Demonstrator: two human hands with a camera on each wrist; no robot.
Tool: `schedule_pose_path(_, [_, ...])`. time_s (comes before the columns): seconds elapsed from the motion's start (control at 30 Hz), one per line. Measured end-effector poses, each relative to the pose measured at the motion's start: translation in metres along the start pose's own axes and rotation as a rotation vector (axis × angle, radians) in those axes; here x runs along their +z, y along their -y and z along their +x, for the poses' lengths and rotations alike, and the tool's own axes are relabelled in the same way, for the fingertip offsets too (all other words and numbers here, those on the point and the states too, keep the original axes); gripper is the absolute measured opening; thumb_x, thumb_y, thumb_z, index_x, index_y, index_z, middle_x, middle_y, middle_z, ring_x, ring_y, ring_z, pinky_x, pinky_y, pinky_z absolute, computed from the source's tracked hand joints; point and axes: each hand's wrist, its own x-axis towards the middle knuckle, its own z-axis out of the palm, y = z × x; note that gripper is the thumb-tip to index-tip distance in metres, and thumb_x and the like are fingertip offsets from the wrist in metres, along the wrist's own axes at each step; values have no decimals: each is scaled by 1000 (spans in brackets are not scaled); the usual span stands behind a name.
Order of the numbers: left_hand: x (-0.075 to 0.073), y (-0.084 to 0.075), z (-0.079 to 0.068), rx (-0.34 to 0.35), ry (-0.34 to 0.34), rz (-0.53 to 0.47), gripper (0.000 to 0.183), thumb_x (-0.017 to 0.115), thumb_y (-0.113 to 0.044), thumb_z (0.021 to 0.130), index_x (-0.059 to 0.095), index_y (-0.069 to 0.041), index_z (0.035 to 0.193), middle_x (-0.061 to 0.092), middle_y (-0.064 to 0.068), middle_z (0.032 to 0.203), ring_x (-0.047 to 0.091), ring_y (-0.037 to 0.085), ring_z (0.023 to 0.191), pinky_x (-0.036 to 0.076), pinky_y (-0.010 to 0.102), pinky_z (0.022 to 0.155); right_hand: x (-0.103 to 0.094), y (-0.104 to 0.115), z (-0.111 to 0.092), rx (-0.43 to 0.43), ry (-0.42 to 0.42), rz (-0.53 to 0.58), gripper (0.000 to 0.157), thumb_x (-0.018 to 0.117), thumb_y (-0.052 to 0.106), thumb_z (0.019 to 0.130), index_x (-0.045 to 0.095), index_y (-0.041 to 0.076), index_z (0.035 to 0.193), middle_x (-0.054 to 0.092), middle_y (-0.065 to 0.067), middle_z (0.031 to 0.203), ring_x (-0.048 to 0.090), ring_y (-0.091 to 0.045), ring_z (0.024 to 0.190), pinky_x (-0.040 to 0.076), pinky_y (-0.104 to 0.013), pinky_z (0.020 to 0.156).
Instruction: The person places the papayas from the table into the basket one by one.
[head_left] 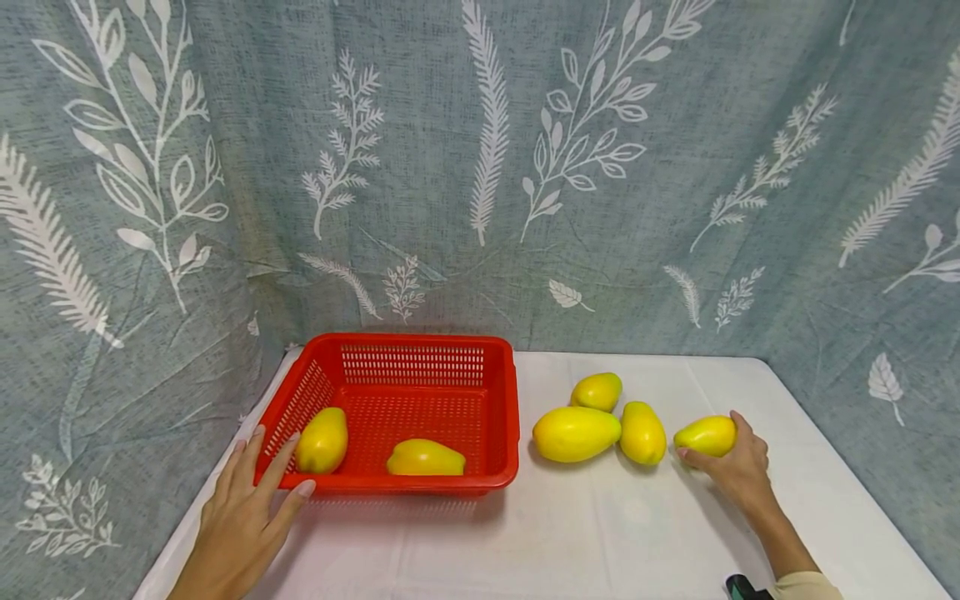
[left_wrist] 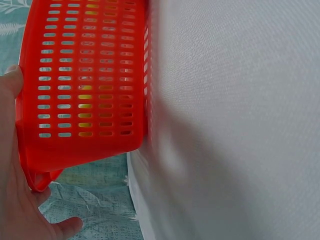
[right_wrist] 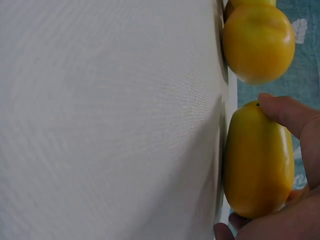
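A red plastic basket (head_left: 420, 482) with slotted walls holds two yellow papayas, one papaya (head_left: 322, 442) at its left side and another papaya (head_left: 426, 457) by the front wall. My left hand (head_left: 243, 508) rests on the basket's front left corner, its fingers spread and fairly straight over the rim. In the left wrist view the thumb touches the rim of the basket (left_wrist: 85, 145). On the right, my right hand (head_left: 738, 467) grips a papaya (head_left: 707, 435) between thumb and fingers. The right wrist view shows this ribbed papaya (right_wrist: 257, 165) close to the tabletop, with the fingertips partly hidden behind it.
Left of the right hand lie three more fruits: a large papaya (head_left: 576, 434), a smaller papaya (head_left: 597, 392) behind it and a papaya (head_left: 642, 433) beside them. A white cloth (head_left: 585, 533) covers the table. Leaf-patterned curtains (head_left: 420, 167) hang behind and at both sides.
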Motion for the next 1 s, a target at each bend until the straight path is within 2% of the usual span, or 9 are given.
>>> schedule_pose_path(0.5, [0, 3, 1, 20, -16, -9, 72, 62, -44, 105, 36, -14, 165, 15, 27, 173, 18, 55, 154, 31, 90, 93, -7, -3, -8, -24, -1, 8, 120, 81, 37, 92, -3, -2, 167, 10, -45, 162, 22, -59, 147, 26, -75, 119])
schedule_pose_path(0.77, [-1, 3, 1, 13, 1, -4, 74, 60, -45, 105, 34, -12, 166, 14, 28, 173, 16, 57, 153, 30, 89, 94, -13, 12, -19, -65, -15, 44, 120, 82, 37, 91, -2, 1, 169, 11, -41, 165, 24, -56, 147, 27, -75, 119])
schedule_pose_path(1.0, [-1, 2, 2, 8, 9, -6, 74, 59, -46, 106, 33, -13, 166, 13, 28, 173, 15, 57, 154, 29, 90, 95, -18, 35, -32, -91, -4, 88, 123, 82, 45, 92, -5, 8, 170, 3, -38, 169, 29, -55, 146, 29, -75, 116])
